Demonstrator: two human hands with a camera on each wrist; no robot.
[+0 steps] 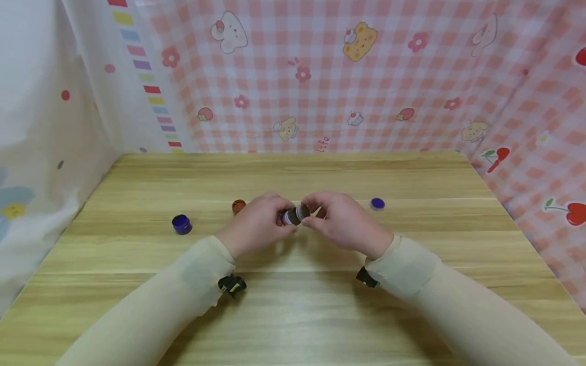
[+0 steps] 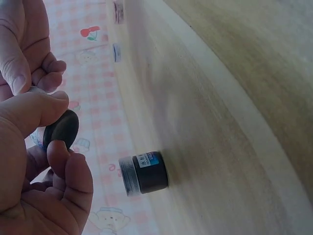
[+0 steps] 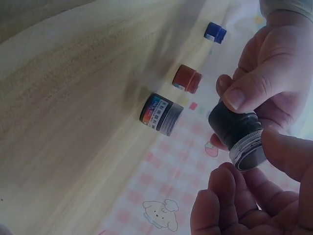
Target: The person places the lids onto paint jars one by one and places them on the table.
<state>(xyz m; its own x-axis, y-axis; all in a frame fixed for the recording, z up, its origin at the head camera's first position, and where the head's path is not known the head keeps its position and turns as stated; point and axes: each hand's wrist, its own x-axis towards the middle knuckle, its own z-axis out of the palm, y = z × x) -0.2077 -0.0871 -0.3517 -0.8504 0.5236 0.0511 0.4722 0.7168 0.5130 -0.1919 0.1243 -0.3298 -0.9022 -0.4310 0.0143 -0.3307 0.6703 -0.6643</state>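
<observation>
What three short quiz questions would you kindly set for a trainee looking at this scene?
1. True or false: the left grip is holding nothing.
2. In the head view, what lies on the table to the right of the right grip? A) a brush; B) a blue-purple lid; C) a spoon.
3. How many jars stand on the table in the right wrist view, and what are they?

Key:
1. False; it holds a dark jar, tilted.
2. B.
3. Three: a labelled black jar, an orange jar and a blue jar.
</observation>
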